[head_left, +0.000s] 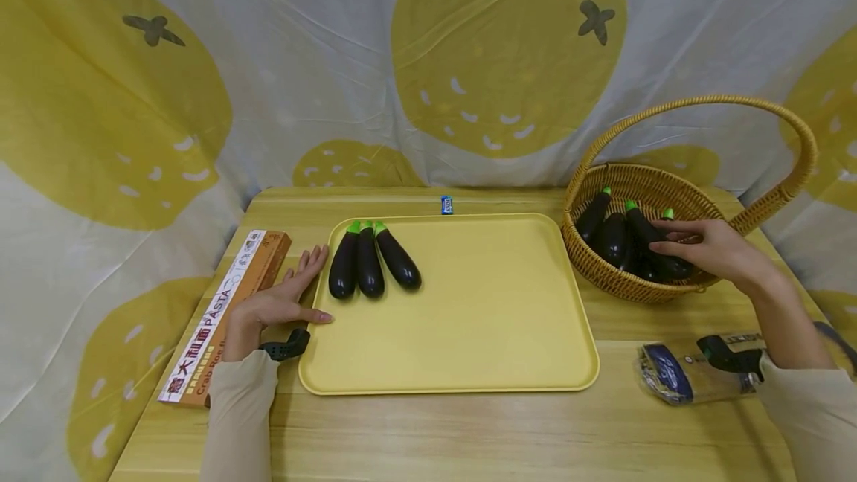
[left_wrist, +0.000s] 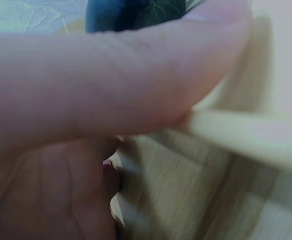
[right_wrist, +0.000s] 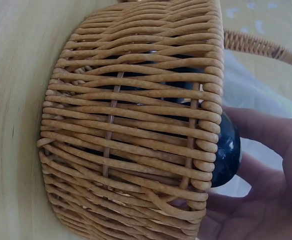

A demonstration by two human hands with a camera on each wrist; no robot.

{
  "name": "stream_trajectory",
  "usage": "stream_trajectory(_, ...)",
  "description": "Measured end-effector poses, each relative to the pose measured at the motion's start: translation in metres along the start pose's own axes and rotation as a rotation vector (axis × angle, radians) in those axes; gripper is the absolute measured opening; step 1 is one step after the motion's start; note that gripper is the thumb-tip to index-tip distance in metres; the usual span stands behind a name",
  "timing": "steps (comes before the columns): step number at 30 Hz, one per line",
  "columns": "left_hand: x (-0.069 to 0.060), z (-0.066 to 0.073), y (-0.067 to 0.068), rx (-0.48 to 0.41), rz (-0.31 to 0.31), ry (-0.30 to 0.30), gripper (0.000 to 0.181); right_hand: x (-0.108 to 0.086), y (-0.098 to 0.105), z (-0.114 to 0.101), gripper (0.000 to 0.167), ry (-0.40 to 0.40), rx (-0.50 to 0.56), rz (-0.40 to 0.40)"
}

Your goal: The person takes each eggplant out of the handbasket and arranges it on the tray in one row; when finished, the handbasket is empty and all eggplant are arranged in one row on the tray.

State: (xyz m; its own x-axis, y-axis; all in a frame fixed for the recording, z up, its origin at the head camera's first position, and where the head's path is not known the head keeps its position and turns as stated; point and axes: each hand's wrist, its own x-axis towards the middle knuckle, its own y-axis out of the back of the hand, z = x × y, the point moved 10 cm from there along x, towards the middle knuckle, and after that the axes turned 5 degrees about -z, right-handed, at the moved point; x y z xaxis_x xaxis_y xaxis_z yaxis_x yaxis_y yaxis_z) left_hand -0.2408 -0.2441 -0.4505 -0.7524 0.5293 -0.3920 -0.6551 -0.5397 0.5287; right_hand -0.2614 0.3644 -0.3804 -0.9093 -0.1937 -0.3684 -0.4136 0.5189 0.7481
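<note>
On the left part of the yellow tray (head_left: 469,341) lie three dark eggplants (head_left: 370,266) with green stem ends, side by side. Along the tray's left rim rests my left hand (head_left: 284,300), fingers spread and thumb over the edge; its thumb (left_wrist: 116,85) fills much of the left wrist view. Several more eggplants (head_left: 611,240) sit in a wicker basket (head_left: 623,281) at the right. My right hand (head_left: 713,248) reaches over the basket's rim and grips one of them. Close up, the rounded end of that eggplant (right_wrist: 227,152) shows between thumb and fingers above the rim.
A pasta box (head_left: 224,315) lies left of the tray. Behind the tray is a small blue packet (head_left: 447,205). Under my right forearm lies a clear plastic package with a blue label (head_left: 666,372). The basket's tall handle (head_left: 696,100) arches over it. A patterned curtain hangs behind.
</note>
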Motion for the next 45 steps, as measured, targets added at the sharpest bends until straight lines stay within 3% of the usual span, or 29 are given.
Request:
stream_trajectory(11,0.001,0.0,0.0,-0.016,-0.002,-0.008,0.127,-0.008,0.0,0.003,0.069,-0.017,0.006,-0.011)
stream_trajectory(19,0.001,-0.001,0.0,-0.015,-0.007,-0.009,0.126,-0.012,-0.004,0.004,0.061,0.033,0.059,-0.041)
stream_trajectory(23,0.001,-0.001,-0.001,-0.022,-0.01,-0.013,0.125,-0.012,-0.004,0.007,0.064,0.019,0.052,-0.048)
stream_trajectory(32,0.001,-0.003,-0.001,-0.029,-0.005,-0.006,0.126,-0.019,-0.005,-0.003,0.061,0.037,0.124,-0.045)
stream_trajectory(39,0.001,-0.002,-0.001,-0.028,-0.003,0.004,0.126,-0.029,-0.012,-0.023,0.048,0.114,0.203,-0.067)
stream_trajectory(45,0.001,-0.004,0.0,-0.014,0.0,0.005,0.126,-0.034,-0.024,-0.069,0.044,0.223,0.194,-0.08)
